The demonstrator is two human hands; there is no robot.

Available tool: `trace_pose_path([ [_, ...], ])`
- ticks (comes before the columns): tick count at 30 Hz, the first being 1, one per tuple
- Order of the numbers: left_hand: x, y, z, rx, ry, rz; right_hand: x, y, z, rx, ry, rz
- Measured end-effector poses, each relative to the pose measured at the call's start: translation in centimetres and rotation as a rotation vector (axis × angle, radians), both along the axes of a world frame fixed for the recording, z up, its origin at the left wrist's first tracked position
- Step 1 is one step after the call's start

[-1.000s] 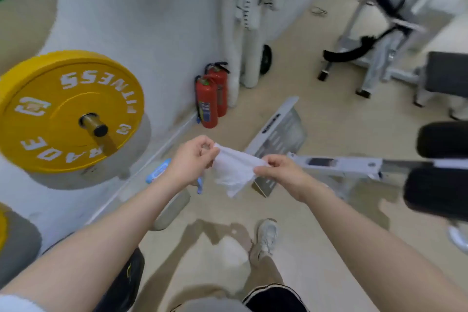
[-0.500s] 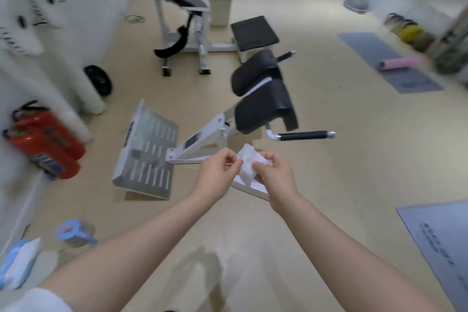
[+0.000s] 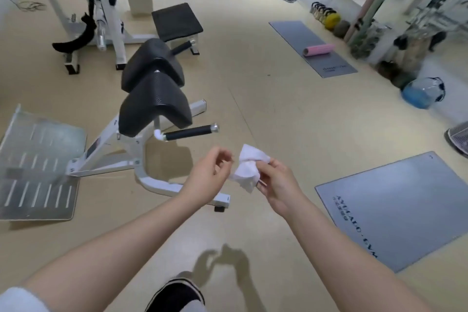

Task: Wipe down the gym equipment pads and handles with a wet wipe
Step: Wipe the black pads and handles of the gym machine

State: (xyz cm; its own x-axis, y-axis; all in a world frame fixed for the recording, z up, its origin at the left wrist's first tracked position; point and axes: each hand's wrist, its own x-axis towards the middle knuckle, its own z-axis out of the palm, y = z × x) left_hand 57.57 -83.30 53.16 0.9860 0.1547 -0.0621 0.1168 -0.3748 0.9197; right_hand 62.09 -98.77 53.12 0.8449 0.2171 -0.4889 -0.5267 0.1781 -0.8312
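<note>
The right hand pinches the crumpled wipe in its fingertips. The left hand is just beside the wipe, fingers loosely curled, holding nothing. Both hover near the handle, below the pads.

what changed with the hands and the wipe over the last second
The left hand let go of the wet wipe and now sits beside it, fingers loosely curled. The view swung from the wall toward the black pads and handle. The right hand kept pinching the wipe.
</note>
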Motion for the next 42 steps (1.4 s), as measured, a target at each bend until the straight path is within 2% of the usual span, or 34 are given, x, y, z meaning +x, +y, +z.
trace_pose_path([
  [2, 3.1, -0.9, 0.1, -0.085, 0.102, 0.021, 3.0, -1.7, 0.3, 0.102, 0.025, 0.025],
  [6, 9.9, -2.4, 0.0, -0.402, 0.361, -0.102, 9.5, -3.4, 0.5, 0.260, 0.109, 0.017],
  [9, 15.3, -3.3, -0.4, -0.410, 0.378, -0.162, 14.8, -3.9, 0.5, 0.226, 0.095, -0.015],
  [13, 22.6, -4.1, 0.2, -0.419, 0.325, -0.113, 21.9, -4.9, 1.3, 0.256, 0.105, -0.097],
  [15, 26.3, -4.2, 0.5, -0.366, 0.263, -0.098, 25.7, -5.7, 1.7, 0.230, 0.108, -0.056],
  [21, 34.8, -4.4, 1.4, -0.207, 0.115, -0.128, 37.1, -7.1, 2.5, -0.187, -0.124, 0.174],
  [24, 38.5, -4.5, 0.6, -0.195, 0.004, -0.112, 42.7, -7.0, 2.0, -0.154, -0.170, 0.205],
  [26, 41.2, -4.8, -0.1, -0.068, -0.084, -0.055, 46.6, -6.5, 1.4, -0.117, -0.133, 0.204],
  [28, 44.1, -5.2, -0.5, 0.050, -0.132, 0.043, 50.7, -6.0, 1.0, -0.113, -0.059, 0.165],
  [30, 46.6, -5.3, -1.2, 0.015, -0.116, 0.186, 54.7, -5.7, 0.8, -0.097, -0.045, 0.170],
  [33, 50.2, -5.7, -1.9, -0.276, -0.041, 0.351, 59.8, -5.5, 0.9, -0.080, -0.118, 0.415],
  [35, 52.6, -6.3, -1.7, -0.400, 0.005, 0.469, 62.3, -5.0, 1.0, -0.083, -0.163, 0.612],
  [37, 54.6, -6.4, -0.9, -0.407, 0.048, 0.533, 64.3, -4.1, 1.3, -0.078, -0.186, 0.762],
  [42, 55.9, -5.0, -0.4, -0.354, 0.153, 0.444, 67.0, 0.0, 1.2, -0.182, -0.245, 1.015],
])
